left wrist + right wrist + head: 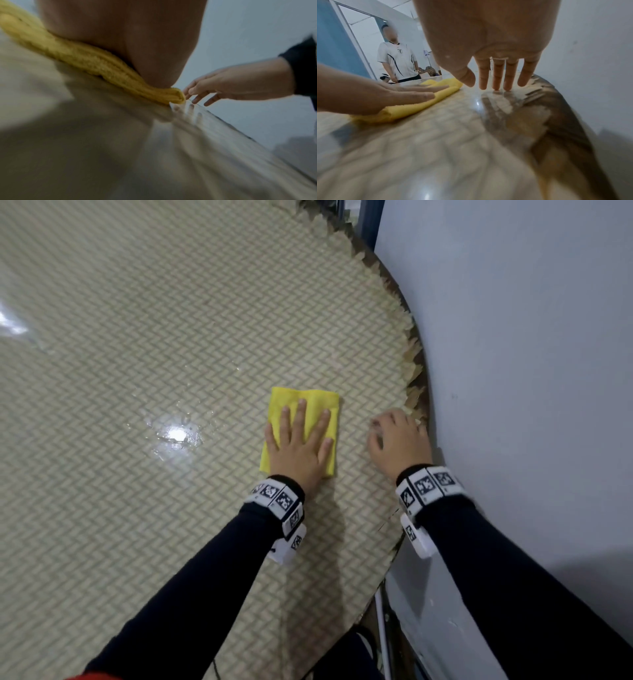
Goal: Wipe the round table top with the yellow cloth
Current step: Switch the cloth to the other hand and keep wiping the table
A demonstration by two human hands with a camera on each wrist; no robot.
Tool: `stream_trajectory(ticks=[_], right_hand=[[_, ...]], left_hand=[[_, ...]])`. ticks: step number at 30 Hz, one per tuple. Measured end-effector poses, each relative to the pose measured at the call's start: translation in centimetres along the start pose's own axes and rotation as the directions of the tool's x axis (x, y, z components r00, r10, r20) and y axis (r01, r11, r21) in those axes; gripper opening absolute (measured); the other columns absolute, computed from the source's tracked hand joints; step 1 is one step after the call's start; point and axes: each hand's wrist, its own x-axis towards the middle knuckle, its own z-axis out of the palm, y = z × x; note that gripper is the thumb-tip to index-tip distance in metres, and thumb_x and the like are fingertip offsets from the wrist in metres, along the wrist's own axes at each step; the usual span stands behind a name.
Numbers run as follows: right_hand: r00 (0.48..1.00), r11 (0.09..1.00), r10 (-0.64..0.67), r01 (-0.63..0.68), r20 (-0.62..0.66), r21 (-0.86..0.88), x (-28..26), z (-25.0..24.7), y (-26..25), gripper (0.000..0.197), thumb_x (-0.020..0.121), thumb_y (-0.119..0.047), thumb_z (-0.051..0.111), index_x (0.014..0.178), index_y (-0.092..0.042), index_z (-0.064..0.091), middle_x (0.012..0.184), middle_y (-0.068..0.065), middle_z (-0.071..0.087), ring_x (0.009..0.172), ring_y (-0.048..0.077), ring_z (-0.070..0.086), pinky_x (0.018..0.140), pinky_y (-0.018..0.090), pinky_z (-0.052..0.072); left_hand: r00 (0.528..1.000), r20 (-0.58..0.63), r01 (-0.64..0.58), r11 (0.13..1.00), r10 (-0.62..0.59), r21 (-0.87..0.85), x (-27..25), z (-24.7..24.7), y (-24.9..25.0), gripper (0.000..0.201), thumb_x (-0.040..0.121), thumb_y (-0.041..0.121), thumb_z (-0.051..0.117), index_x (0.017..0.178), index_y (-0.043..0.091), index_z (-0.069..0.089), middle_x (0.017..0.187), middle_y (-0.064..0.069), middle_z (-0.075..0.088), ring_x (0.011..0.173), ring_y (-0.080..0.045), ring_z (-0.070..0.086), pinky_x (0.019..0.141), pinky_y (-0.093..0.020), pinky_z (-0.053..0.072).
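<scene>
Flat under the left hand (pixel 297 446), fingers spread and straight, the folded yellow cloth (pixel 310 400) lies near the desk's (pixel 137 337) right edge, the right hand (pixel 397 445) resting loosely uncurled beside it; wiping looks underway, and next probably calls for pushing leftward toward the wet glare.

The cloth (pixel 318 402) is a soft, nubbly matt yellow fabric. The table top (pixel 154 337) shows a woven herringbone pattern under a glossy, reflective finish, frayed at its rim. The wall (pixel 531 337) looks matt painted.
</scene>
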Motion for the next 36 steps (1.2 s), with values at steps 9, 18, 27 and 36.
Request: stream_trajectory(ticks=[9,18,27,36], right_hand=[[0.997,0.999,0.022,-0.018,-0.078,0.045,5.1,1.3,-0.5,0.033,0.092,-0.028,0.048,0.123,-0.02,0.055,0.144,0.004,0.042,0.133,0.025,0.035,0.109,0.042,0.023],[0.998,0.993,-0.06,0.056,0.025,0.108,4.6,2.9,1.8,0.048,0.104,-0.026,0.024,0.151,-0.022,0.023,0.161,-0.002,0.006,0.148,0.016,0.0,0.118,0.038,-0.006],[0.994,0.999,-0.043,0.04,0.104,0.03,4.4,3.4,2.0,0.061,0.095,-0.04,0.006,0.153,-0.024,0.0,0.16,-0.006,-0.01,0.147,0.013,-0.012,0.114,0.034,-0.017],[0.997,0.999,-0.031,0.03,0.066,0.023,4.4,3.9,2.1,0.061,0.095,-0.044,0.007,0.154,-0.027,0.005,0.161,-0.009,-0.006,0.147,0.011,-0.009,0.115,0.033,-0.014]], left_hand=[[0.999,0.051,-0.013,0.998,0.016,-0.065,8.6,-3.1,0.2,0.053,0.099,0.059,0.014,0.149,0.051,-0.002,0.161,0.008,-0.016,0.148,-0.024,-0.016,0.116,-0.055,-0.008],[0.999,0.025,-0.028,0.999,0.029,-0.043,4.5,-0.9,3.3,0.054,0.1,0.057,0.013,0.149,0.048,-0.007,0.161,0.005,-0.019,0.147,-0.025,-0.019,0.115,-0.056,-0.012],[0.947,-0.035,0.308,0.934,-0.319,-0.183,6.4,-2.6,-3.9,0.056,0.098,0.06,0.013,0.15,0.048,-0.003,0.162,0.004,-0.016,0.147,-0.024,-0.019,0.116,-0.055,-0.012],[0.999,-0.013,0.048,0.996,-0.05,-0.08,9.2,-2.2,4.9,0.056,0.1,0.056,0.016,0.152,0.044,-0.001,0.162,0.001,-0.014,0.147,-0.029,-0.016,0.115,-0.056,-0.012]])
